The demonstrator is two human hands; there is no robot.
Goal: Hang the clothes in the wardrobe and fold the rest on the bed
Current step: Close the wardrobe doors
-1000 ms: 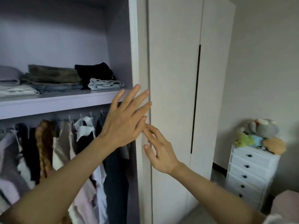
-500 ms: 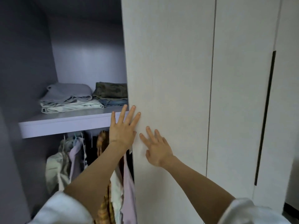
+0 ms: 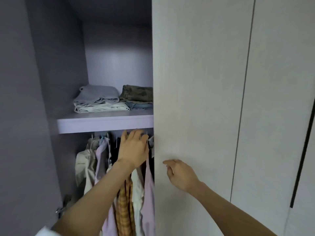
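Observation:
The wardrobe's white door [image 3: 196, 99] covers the right half of the opening. Hanging clothes [image 3: 95, 160], cream, lilac, yellow plaid and dark, fill the rail space under the lilac shelf [image 3: 102, 124]. My left hand [image 3: 133, 149] reaches inside among the hanger tops just below the shelf, fingers loosely bent; what they touch is hidden. My right hand [image 3: 180, 174] hovers at the door face near its left edge, fingers relaxed, holding nothing.
Folded clothes sit on the shelf: a grey and cream stack [image 3: 98, 99] and a camouflage and denim stack [image 3: 138, 97]. The wardrobe's left wall [image 3: 42, 116] is close. A second door [image 3: 281, 99] with a dark handle slot [image 3: 303, 150] stands to the right.
My left hand left the door edge and went into the wardrobe by the hangers. My right hand lifted off the door face and dropped lower. The door now covers more of the opening.

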